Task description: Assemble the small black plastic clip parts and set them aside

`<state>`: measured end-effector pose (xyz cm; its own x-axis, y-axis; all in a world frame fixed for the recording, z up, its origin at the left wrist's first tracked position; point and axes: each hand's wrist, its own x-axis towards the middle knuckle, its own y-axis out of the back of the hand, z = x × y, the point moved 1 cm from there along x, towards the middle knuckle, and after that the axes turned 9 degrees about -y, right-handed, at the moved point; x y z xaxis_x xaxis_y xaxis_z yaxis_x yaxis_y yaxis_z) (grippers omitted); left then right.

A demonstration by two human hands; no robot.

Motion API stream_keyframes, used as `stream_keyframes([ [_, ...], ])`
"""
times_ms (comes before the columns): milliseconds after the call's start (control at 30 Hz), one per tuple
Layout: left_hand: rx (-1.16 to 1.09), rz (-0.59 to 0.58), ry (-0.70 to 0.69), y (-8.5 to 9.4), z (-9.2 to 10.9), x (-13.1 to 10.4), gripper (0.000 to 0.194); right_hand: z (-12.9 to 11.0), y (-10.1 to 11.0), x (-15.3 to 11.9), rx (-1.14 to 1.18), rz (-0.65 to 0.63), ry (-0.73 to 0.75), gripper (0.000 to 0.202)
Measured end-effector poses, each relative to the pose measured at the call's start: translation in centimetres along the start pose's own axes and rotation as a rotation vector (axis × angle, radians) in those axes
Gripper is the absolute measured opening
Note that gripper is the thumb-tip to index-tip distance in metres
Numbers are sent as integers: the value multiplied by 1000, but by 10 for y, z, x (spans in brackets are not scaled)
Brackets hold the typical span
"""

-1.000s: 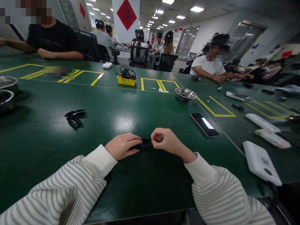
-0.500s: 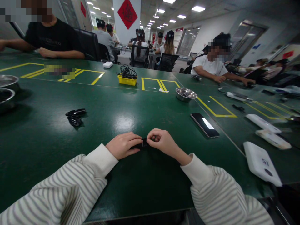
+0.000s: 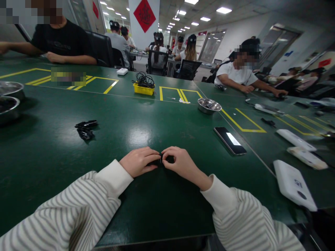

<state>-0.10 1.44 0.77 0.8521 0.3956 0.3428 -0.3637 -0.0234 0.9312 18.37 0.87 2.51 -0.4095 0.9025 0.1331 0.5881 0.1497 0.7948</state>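
Close over the green table (image 3: 162, 209), my left hand (image 3: 140, 162) is closed around a small black object (image 3: 156, 162), mostly covered by the fingers. My right hand (image 3: 180, 161) meets it from the other side, thumb and forefinger curled into a ring and pinching at the object's right end. What kind of thing it is cannot be made out. Farther off to the left lie crumpled shiny black pieces (image 3: 86, 129), apart from both hands. To the right of my right hand rests a phone (image 3: 229, 140) with part of its screen lit.
Metal bowls stand at the left edge (image 3: 10, 113), and another bowl (image 3: 209, 105) sits beyond the phone. A yellow tray (image 3: 143, 89) holds black cables. White power banks (image 3: 294, 183) lie at right. Across the table sit a person in black (image 3: 65, 43) and one in white (image 3: 235, 75).
My right hand's fingers have shifted slightly left, toward my left hand, and now form a rounder ring. Less of the black object shows between the hands. The whole view has shifted slightly.
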Motion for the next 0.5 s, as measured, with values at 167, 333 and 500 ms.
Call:
stream_keyframes([
  [167,11,5,8,0,0,-1,27,-1,1,-3,-116,15,53,7],
  [333,16,23,-3,-1,-1,-2,27,0,3,-5,-156,36,90,11],
  [500,49,48,-20,-2,-3,-4,26,-3,-3,-5,-141,74,35,10],
])
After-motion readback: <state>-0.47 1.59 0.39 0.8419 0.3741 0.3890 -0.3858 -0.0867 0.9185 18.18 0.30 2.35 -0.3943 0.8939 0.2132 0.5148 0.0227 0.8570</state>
